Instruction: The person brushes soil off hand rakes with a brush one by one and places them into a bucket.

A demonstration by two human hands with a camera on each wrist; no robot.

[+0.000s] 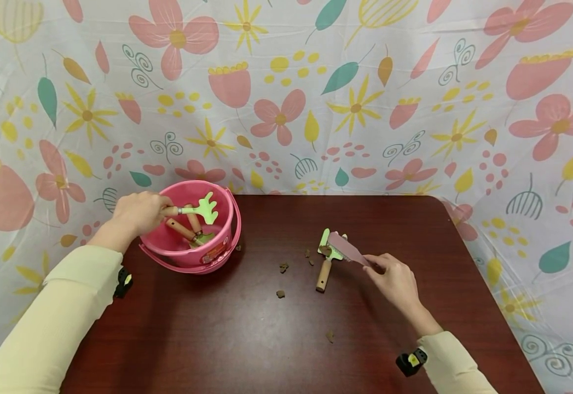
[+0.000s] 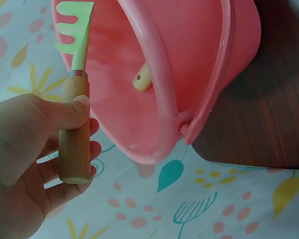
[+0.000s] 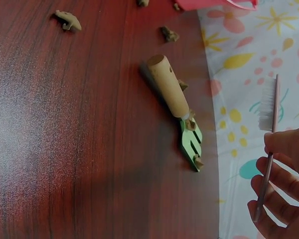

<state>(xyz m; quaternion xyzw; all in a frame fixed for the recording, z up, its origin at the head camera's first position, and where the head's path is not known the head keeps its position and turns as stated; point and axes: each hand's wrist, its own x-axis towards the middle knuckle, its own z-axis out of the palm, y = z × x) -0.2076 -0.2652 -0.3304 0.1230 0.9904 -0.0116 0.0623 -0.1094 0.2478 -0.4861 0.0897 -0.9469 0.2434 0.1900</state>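
Note:
My left hand (image 1: 140, 213) grips the wooden handle of a small hand rake (image 1: 206, 208) with a light green head, held above a pink bucket (image 1: 197, 189). Inside the bucket lie two more wooden-handled tools (image 1: 180, 229), their green ends partly hidden. On the right, my right hand (image 1: 393, 280) pinches a flat pink brush (image 1: 347, 249); its white bristles (image 3: 267, 105) show in the right wrist view. Below the brush, a green hand fork (image 1: 323, 276) lies on the table, with brown crumbs of dirt (image 3: 191, 123) on and beside it.
Several brown clumps (image 1: 280, 294) are scattered across the dark wooden table (image 1: 237, 339). A flowered cloth (image 1: 286, 71) hangs behind the table and along its sides. The bucket's pink carrying handle (image 1: 237, 219) hangs down around its outside.

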